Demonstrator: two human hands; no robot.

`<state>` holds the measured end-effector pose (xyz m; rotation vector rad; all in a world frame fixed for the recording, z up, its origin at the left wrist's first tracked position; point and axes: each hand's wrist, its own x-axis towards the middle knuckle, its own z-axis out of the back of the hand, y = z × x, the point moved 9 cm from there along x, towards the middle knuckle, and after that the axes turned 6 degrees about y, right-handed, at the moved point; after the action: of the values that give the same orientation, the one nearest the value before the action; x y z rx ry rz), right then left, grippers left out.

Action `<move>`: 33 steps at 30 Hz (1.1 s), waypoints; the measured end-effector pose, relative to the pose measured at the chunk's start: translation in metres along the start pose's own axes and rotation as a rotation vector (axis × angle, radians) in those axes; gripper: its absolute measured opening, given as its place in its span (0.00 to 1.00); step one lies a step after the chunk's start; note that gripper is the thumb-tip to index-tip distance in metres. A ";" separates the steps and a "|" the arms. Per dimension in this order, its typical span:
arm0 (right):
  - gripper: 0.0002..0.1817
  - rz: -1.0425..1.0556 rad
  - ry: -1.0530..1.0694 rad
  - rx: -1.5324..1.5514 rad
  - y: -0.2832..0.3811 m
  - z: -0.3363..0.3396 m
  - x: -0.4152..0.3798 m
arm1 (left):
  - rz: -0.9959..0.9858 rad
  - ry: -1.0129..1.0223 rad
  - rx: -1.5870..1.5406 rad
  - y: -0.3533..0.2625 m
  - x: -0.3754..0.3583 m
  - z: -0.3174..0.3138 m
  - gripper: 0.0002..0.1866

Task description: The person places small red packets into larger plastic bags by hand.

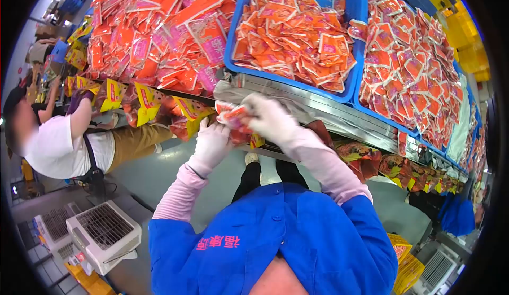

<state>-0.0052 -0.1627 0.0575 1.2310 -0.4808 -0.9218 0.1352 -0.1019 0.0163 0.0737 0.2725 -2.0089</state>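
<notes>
My white-gloved right hand is closed on a few small red-and-white sachets, slightly blurred. Just beside it, my gloved left hand has its fingers curled at the mouth of a red plastic bag that hangs at the table's front edge. The sachets are above the bag's opening and partly hide it. Behind my hands, a blue crate holds many orange-red sachets of the same look.
Larger red packets are heaped at the left, and more sachets fill a crate at the right. Yellow-and-red bags hang along the table edge. A co-worker stands at the left. White fan units are on the lower left.
</notes>
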 end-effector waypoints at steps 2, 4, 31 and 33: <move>0.17 0.032 0.135 -0.410 -0.028 -0.061 0.035 | -0.102 -0.010 0.057 0.000 -0.020 0.014 0.18; 0.15 -0.031 0.428 -0.776 -0.086 -0.134 0.074 | -0.244 0.058 0.175 0.005 -0.034 0.011 0.12; 0.12 -0.010 -0.384 0.145 0.007 0.081 -0.094 | -0.375 -0.172 -0.359 -0.080 0.035 0.056 0.12; 0.13 -0.007 -0.087 -0.291 0.021 0.029 -0.064 | -0.323 0.007 -0.145 -0.077 0.034 0.007 0.14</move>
<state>-0.0565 -0.1264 0.0958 0.9322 -0.3952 -1.0157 0.0514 -0.1015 0.0293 -0.0587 0.4581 -2.3014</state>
